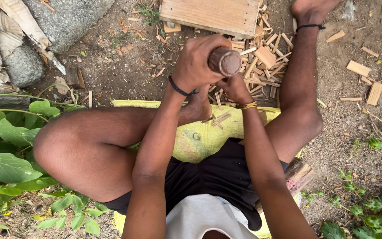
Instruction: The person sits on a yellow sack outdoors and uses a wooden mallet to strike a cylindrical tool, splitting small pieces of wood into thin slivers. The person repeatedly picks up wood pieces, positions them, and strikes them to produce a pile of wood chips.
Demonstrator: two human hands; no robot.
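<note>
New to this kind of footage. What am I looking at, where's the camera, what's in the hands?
There is no machine here: a person sits on the ground, and the single camera is worn on their head, looking down over their own arms and legs.

The left hand is wrapped around a round brown wooden handle, seen end-on. The right hand sits just below it, closed; what it holds is hidden.

Under the person lies a yellow sack. In front of them is a pile of small split wood pieces and a flat wooden block. More wood chips are scattered on the dirt to the right, grey stones sit at top left, and green leaves grow at the left.
</note>
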